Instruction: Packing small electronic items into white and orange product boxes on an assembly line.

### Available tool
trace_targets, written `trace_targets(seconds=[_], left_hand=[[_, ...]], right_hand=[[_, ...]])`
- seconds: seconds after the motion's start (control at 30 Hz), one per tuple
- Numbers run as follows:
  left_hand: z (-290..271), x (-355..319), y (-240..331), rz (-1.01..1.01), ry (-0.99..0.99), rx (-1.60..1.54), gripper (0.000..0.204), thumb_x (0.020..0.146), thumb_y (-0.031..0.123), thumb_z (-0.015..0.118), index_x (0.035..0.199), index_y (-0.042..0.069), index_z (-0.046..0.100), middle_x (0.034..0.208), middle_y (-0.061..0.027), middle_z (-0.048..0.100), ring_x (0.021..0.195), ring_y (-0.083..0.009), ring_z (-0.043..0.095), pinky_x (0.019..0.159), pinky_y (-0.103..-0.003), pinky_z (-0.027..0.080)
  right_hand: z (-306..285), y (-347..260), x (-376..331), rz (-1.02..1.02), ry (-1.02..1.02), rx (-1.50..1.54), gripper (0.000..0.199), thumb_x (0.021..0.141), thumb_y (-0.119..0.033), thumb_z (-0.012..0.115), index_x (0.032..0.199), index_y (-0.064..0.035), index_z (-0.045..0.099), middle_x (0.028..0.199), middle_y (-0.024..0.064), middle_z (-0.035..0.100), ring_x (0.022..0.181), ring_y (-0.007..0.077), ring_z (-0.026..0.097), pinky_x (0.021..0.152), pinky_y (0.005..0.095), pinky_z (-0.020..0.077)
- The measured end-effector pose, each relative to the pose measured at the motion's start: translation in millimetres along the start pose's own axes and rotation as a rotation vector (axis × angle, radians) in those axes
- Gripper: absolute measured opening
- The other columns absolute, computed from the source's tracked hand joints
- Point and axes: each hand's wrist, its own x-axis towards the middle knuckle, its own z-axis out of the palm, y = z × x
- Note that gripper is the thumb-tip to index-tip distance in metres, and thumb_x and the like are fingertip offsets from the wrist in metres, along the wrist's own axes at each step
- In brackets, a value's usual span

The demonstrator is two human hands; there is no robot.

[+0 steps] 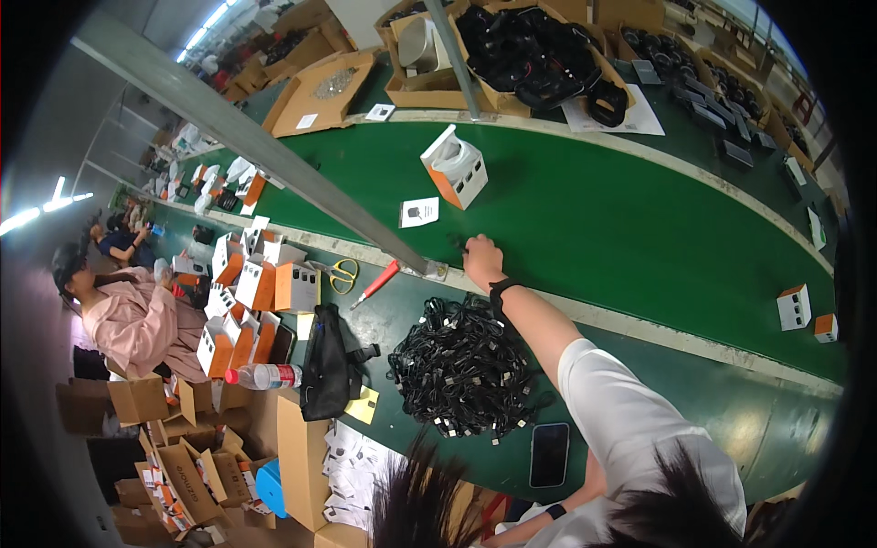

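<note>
My right hand (483, 260) reaches out over the green conveyor belt (585, 210). Its fingers are bent around a small dark, blurred thing (458, 243) whose kind I cannot make out. Beyond it on the belt stands an open white-and-orange box (457, 173) with a white bag sticking out. A small printed card (419, 213) lies just left of the hand. Below my right forearm is a heap of bundled black USB cables (466, 370) on the green table. My left hand (508, 533) is low at the bottom edge, mostly cut off, its fingers hidden.
Beside the heap lie a phone (549, 455), a black bag (327, 365), a red-handled cutter (375, 284) and yellow scissors (343, 276). White-and-orange boxes (258, 285) and a bottle (265, 376) crowd the left. A slanting metal post (274, 155) crosses the view. Another person (137, 320) sits left.
</note>
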Motion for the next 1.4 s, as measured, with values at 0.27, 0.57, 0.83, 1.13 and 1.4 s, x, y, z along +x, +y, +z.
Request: trace_targets(seconds=[0.27, 0.57, 0.83, 1.13, 1.4], left_hand=[[-15.3, 1.8, 21.2, 0.096, 0.136, -0.009, 0.035, 0.072, -0.007, 0.049, 0.105, 0.002, 0.053, 0.103, -0.0188, 0.056, 0.097, -0.0351, 0.054, 0.085, -0.039, 0.044], [-4.9, -21.8, 64.1, 0.161, 0.304, 0.056, 0.039, 0.063, -0.006, 0.061, 0.099, 0.001, 0.049, 0.095, -0.0155, 0.049, 0.086, -0.0337, 0.051, 0.074, -0.039, 0.043], [1.6, -30.5, 54.8, 0.392, 0.397, 0.163, 0.037, 0.057, -0.004, 0.068, 0.082, 0.004, 0.041, 0.085, -0.0116, 0.043, 0.080, -0.0304, 0.046, 0.071, -0.038, 0.038], [-29.3, -26.3, 64.2, 0.717, 0.267, 0.566, 0.029, 0.065, 0.005, 0.067, 0.091, 0.014, 0.062, 0.095, -0.0048, 0.051, 0.090, -0.0253, 0.049, 0.077, -0.038, 0.037], [-22.7, -29.7, 88.5, 0.677, 0.079, 1.072, 0.020, 0.075, 0.017, 0.059, 0.091, 0.007, 0.062, 0.105, -0.0049, 0.053, 0.103, -0.0240, 0.044, 0.084, -0.040, 0.034]], right_hand=[[-201.2, 10.3, -28.2, -0.110, -0.772, 0.531, 0.022, 0.077, -0.013, 0.067, 0.086, 0.0029, 0.055, 0.077, 0.0162, 0.062, 0.068, 0.0171, 0.063, 0.053, 0.0317, 0.0508], [-441.2, 76.6, -387.0, 0.216, -0.751, 0.932, 0.014, 0.083, -0.002, 0.061, 0.092, -0.0005, 0.052, 0.086, 0.0069, 0.064, 0.084, 0.0105, 0.061, 0.074, 0.0227, 0.0477], [-364.4, 125.5, -459.8, -0.227, 0.059, 0.351, 0.015, 0.081, -0.007, 0.058, 0.093, -0.0012, 0.052, 0.092, 0.0145, 0.059, 0.088, 0.0328, 0.057, 0.076, 0.0377, 0.0458], [-355.9, 140.7, -408.1, -0.453, -0.089, -0.005, 0.014, 0.075, -0.007, 0.057, 0.088, -0.0024, 0.059, 0.086, 0.0123, 0.057, 0.083, 0.0295, 0.055, 0.074, 0.0399, 0.0455], [-336.6, 133.5, -398.0, -0.610, -0.120, -0.374, 0.010, 0.073, -0.007, 0.053, 0.080, -0.0017, 0.059, 0.093, 0.0104, 0.050, 0.087, 0.0250, 0.051, 0.073, 0.0336, 0.0480]])
